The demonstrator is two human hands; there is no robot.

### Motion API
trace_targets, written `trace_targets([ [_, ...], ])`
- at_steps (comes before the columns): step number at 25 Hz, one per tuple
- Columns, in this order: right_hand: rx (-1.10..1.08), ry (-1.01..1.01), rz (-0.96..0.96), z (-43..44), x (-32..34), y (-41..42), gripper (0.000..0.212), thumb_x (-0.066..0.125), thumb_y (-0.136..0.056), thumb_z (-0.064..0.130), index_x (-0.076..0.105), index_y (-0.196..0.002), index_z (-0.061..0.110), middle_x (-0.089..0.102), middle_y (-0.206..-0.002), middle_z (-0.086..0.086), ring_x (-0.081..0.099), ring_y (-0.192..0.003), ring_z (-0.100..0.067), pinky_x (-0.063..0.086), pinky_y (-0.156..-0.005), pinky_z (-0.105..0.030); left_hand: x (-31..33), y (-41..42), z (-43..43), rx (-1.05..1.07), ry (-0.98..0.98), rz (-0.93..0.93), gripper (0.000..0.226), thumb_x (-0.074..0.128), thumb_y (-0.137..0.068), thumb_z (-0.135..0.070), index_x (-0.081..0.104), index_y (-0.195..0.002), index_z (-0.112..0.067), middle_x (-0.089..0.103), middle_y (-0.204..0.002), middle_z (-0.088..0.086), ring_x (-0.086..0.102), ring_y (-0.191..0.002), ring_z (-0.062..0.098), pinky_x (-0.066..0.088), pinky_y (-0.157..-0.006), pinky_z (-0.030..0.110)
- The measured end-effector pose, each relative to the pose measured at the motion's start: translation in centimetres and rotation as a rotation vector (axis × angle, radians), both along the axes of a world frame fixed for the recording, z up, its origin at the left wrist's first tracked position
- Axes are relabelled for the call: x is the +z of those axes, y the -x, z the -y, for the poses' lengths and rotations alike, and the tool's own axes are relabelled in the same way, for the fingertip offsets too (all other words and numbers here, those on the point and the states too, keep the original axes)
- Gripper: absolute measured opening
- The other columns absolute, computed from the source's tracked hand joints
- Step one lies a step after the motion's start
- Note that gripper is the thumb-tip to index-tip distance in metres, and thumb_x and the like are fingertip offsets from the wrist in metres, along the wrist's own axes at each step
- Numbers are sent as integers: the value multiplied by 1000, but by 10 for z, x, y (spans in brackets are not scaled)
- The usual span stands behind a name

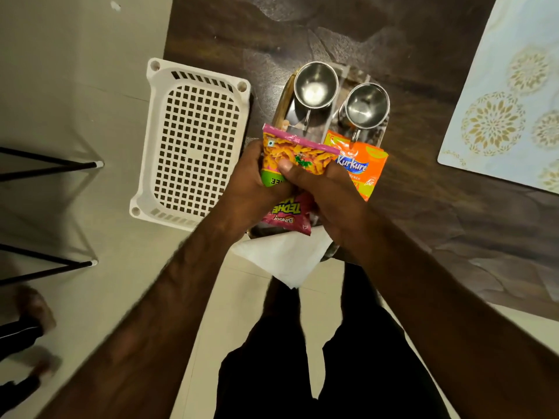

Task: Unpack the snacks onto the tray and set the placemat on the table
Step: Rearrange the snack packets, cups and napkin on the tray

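- The right hand (329, 195), at frame centre, has its thumb pressed flat on the front of the pink snack packet (295, 164), fingers wrapped behind it
- The left hand (248, 182) grips the same packet from its left edge, fingers closed round the side, so both hands are clamped on it above the tray
- The packet is held with its print upside down to the camera, its lower end hanging toward the near tray edge
- Just right of it, partly under the right hand, an orange Kurkure packet (363, 164) lies on the steel tray (286, 101), its right corner reaching past the tray's right side
- Two steel cups (316, 86) stand upright on the far half of the tray, side by side, handles pointing toward the hands; the orange packet's top edge touches the right cup's handle
- A white napkin (287, 258) sticks out from under the tray's near end and overhangs the table edge
- A white perforated basket (193, 143) sits left of the tray, hanging off the table's left edge
- The dark wooden table (423, 40) is open beyond the cups and between tray and placemat
- The pale patterned placemat (508, 95) lies at the frame's right, well apart from the tray, running out of frame
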State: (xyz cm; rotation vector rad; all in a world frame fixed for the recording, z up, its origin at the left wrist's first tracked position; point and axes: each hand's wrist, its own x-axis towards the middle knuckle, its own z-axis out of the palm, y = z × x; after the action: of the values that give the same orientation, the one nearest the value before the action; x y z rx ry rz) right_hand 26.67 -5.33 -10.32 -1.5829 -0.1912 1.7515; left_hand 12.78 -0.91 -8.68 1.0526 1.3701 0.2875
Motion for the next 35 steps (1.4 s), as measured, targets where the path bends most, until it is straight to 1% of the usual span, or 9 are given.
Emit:
trace_targets([
  [2, 19, -16, 11, 0, -7, 1, 37, 76, -91, 22, 70, -125, 10, 79, -110, -11, 78, -95, -25, 61, -77, -34, -3, 0, -1, -37, -17, -18, 65, 81, -80, -2, 50, -136, -9, 70, -116, 4, 72, -96, 6, 61, -81, 25],
  [5, 22, 16, 20, -2, -12, 3, 37, 79, -88, 23, 72, -120, 7, 78, -95, -9, 76, -83, -23, 58, -75, -35, -10, 0, -3, -79, -37, -44, 71, 83, -77, -1, 47, -138, -7, 68, -122, 9, 71, -106, 16, 60, -89, 31],
  [11, -31, 81, -21, -14, -17, 7, 32, 76, -90, 22, 73, -120, 9, 79, -111, -14, 77, -100, -36, 59, -93, -54, -19, 9, -6, -33, -27, -40, 83, 78, -80, 7, 34, -149, -8, 59, -126, 11, 66, -107, 19, 60, -89, 33],
  [16, 5, 105, 368, -9, -18, -4, 20, 70, -88, 11, 70, -107, 13, 78, -93, -5, 78, -84, -27, 64, -78, -48, -31, 14, -13, -6, -47, -81, 78, 75, -81, 10, 35, -146, -5, 59, -133, 20, 64, -119, 32, 55, -99, 53],
  [18, -48, 93, 492, 4, -16, -17, 27, 63, -86, 7, 68, -111, 15, 75, -93, -5, 76, -86, -31, 64, -76, -49, -35, 13, -17, -15, -71, -102, 78, 76, -80, 7, 36, -146, -6, 59, -134, 17, 64, -120, 29, 54, -99, 54],
  [22, -75, 64, 534, 30, -12, -35, 21, 59, -90, 2, 69, -95, 21, 72, -68, 4, 71, -73, -21, 59, -64, -38, -47, 8, -24, -37, -162, -163, 84, 80, -76, -4, 36, -148, -7, 53, -142, 14, 55, -131, 27, 49, -106, 50],
  [28, 76, 122, 504, 75, -6, -40, 25, 62, -89, -2, 69, -83, 21, 71, -71, -6, 69, -60, -17, 55, -56, -35, -52, 5, -22, -181, -254, -362, 82, 79, -79, -23, 39, -150, -14, 53, -137, 10, 47, -131, 25, 42, -109, 48],
  [31, 180, 218, 478, 108, -6, -35, 20, 63, -91, 4, 70, -91, 22, 75, -74, -3, 74, -67, -22, 58, -55, -31, -34, 8, -11, -157, -383, -482, 84, 79, -75, -39, 42, -146, -14, 54, -133, 7, 47, -127, 25, 41, -108, 44],
  [35, 115, 366, 436, 133, -10, -27, 16, 72, -91, 22, 65, -105, 24, 75, -83, 2, 73, -73, -17, 61, -63, -38, -4, 38, 39, -13, -373, -531, 47, 71, -83, -35, 50, -124, -26, 57, -108, -6, 60, -104, 23, 52, -91, 46],
])
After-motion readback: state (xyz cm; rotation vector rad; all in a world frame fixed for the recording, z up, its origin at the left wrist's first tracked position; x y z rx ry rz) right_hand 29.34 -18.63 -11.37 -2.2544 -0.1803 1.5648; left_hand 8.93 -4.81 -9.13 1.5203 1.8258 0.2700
